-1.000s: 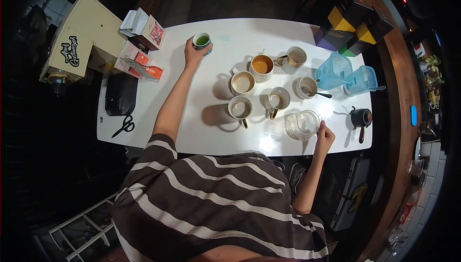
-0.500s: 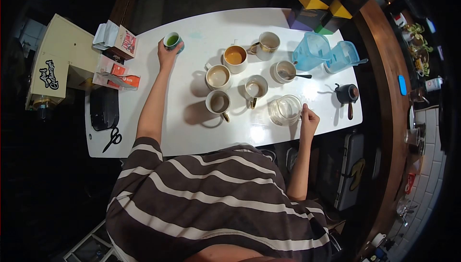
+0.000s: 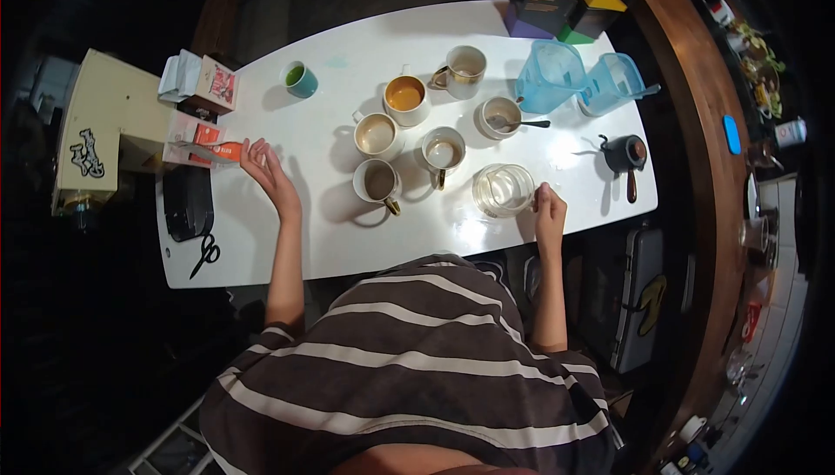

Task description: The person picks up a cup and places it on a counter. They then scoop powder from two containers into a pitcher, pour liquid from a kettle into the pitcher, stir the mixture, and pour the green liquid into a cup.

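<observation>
My left hand point(image 3: 271, 179) hovers over the left part of the white table, fingers spread, holding nothing. Beyond it stands a small teal cup point(image 3: 301, 81) with green inside. My right hand point(image 3: 549, 214) is closed on the handle of a clear glass server point(image 3: 503, 190), which looks empty. Around the middle are several mugs: one with orange-brown liquid point(image 3: 406, 97), a white mug point(image 3: 377, 135), a dark-inside mug point(image 3: 377, 181), a gold-handled mug point(image 3: 443, 150) and a taller mug point(image 3: 462, 71). A bowl-like cup point(image 3: 499, 118) has a spoon point(image 3: 527, 123) in it.
Two blue pitchers point(image 3: 551, 79) stand at the back right, near dark boxes point(image 3: 544, 10). A black kettle-like pot point(image 3: 623, 155) is at the right. Coffee packets point(image 3: 205, 83), a black case point(image 3: 189, 207), scissors point(image 3: 205, 255) and a cream machine point(image 3: 104, 127) line the left.
My left hand has let go of the teal cup and drawn back toward me, its fingers opening. My right hand stays at the glass server's handle. The view has shifted slightly.
</observation>
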Tool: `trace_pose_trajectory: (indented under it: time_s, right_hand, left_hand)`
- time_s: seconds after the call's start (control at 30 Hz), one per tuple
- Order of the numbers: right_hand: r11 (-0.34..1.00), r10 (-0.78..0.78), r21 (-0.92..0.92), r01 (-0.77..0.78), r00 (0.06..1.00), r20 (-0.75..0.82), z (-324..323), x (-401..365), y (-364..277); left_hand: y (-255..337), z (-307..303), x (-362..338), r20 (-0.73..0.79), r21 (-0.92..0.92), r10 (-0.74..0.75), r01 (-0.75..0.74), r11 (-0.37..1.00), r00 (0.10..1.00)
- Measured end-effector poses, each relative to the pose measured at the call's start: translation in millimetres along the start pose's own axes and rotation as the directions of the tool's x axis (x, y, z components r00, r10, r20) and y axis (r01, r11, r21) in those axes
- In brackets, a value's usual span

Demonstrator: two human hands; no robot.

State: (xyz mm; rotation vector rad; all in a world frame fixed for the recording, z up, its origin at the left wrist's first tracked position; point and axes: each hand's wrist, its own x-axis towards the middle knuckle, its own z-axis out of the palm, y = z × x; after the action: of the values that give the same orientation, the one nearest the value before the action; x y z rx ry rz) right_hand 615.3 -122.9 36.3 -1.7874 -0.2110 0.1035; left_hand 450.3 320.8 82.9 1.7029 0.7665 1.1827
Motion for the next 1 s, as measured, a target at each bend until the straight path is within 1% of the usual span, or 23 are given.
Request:
trace_pose_trajectory:
  time_s: [0.07,0.13,0.17,0.2,0.23,0.27,0.3,0.33,0.37,0.4,0.47,0.5,0.53,0.6,0.63,0.67,0.73,0.77,0.8,0.87,0.9,0.93,1.0]
  right_hand:
    - [0.999,0.011,0.035,-0.014,0.997,0.079,-7,6,-10]
    - [0.986,-0.030,-0.152,0.068,0.970,0.242,-15,13,-22]
    - [0.983,-0.016,-0.166,0.072,0.949,0.316,-21,17,-27]
    - [0.984,-0.019,-0.163,0.078,0.941,0.339,-25,21,-33]
    - [0.988,0.043,-0.152,0.021,0.913,0.406,-29,25,-38]
    - [0.988,0.105,-0.149,-0.039,0.877,0.468,-33,28,-42]
    - [0.987,0.106,-0.154,-0.035,0.870,0.481,-36,32,-45]
    - [0.980,0.140,-0.195,-0.039,0.832,0.537,-39,37,-48]
    - [0.971,0.172,-0.235,-0.037,0.793,0.585,-42,43,-52]
    - [0.970,0.171,-0.241,-0.030,0.790,0.589,-45,48,-55]
    - [0.982,0.117,-0.189,0.022,0.712,0.693,-51,56,-61]
    - [0.970,0.061,-0.201,0.135,0.666,0.743,-57,64,-64]
    - [0.971,0.064,-0.201,0.132,0.663,0.746,-62,69,-63]
    - [0.939,-0.063,-0.147,0.312,0.573,0.817,-69,77,-64]
    - [0.934,-0.015,-0.187,0.305,0.556,0.831,-74,80,-66]
    - [0.936,-0.009,-0.187,0.298,0.553,0.833,-76,83,-62]
    - [0.948,-0.066,-0.093,0.305,0.475,0.878,-81,89,-50]
    - [0.948,-0.106,-0.056,0.314,0.474,0.874,-82,91,-48]
    - [0.948,-0.102,-0.057,0.314,0.469,0.877,-85,94,-47]
    - [0.938,-0.069,-0.107,0.330,0.478,0.876,-90,99,-49]
    - [0.926,-0.095,-0.108,0.362,0.500,0.861,-94,101,-49]
    - [0.924,-0.095,-0.106,0.366,0.490,0.867,-97,103,-47]
    - [0.917,-0.082,-0.163,0.364,0.572,0.817,-103,106,-43]
  left_hand:
    - [39,8,-32,0.041,-0.190,0.141,-0.131,0.973,0.989]
    - [82,26,-74,0.121,-0.289,0.281,-0.237,0.927,0.952]
    - [95,35,-97,0.217,-0.300,0.294,-0.223,0.928,0.931]
    - [107,41,-115,0.310,-0.309,0.304,-0.207,0.928,0.901]
    - [120,43,-124,0.530,-0.274,0.287,-0.158,0.949,0.798]
    - [133,47,-130,0.722,-0.230,0.248,-0.113,0.966,0.646]
    - [138,58,-135,0.821,-0.205,0.207,-0.063,0.977,0.531]
    - [143,70,-142,0.900,-0.176,0.166,-0.012,0.984,0.403]
    - [136,79,-155,0.908,-0.127,0.121,-0.013,0.992,0.401]
    - [140,89,-164,0.904,-0.131,0.123,-0.009,0.991,0.409]
    - [149,104,-181,0.868,0.208,-0.203,0.041,0.977,0.453]
    - [146,113,-189,0.840,0.274,-0.288,0.098,0.957,0.460]
    - [145,121,-197,0.839,0.277,-0.292,0.101,0.955,0.459]
    - [143,134,-211,0.785,0.336,-0.359,0.140,0.932,0.506]
    - [143,141,-217,0.775,0.359,-0.347,0.084,0.930,0.528]
    - [136,147,-225,0.774,0.365,-0.355,0.089,0.927,0.525]
    - [118,159,-241,0.686,0.352,-0.299,0.058,0.934,0.663]
    - [118,166,-244,0.653,0.340,-0.270,0.045,0.939,0.708]
    - [119,172,-246,0.649,0.341,-0.275,0.052,0.939,0.710]
    - [121,182,-251,0.613,0.354,-0.270,0.047,0.934,0.743]
    - [123,188,-253,0.598,0.344,-0.270,0.063,0.937,0.755]
    - [125,194,-255,0.588,0.346,-0.274,0.070,0.936,0.761]
    - [128,205,-257,0.579,0.360,-0.277,0.064,0.931,0.767]
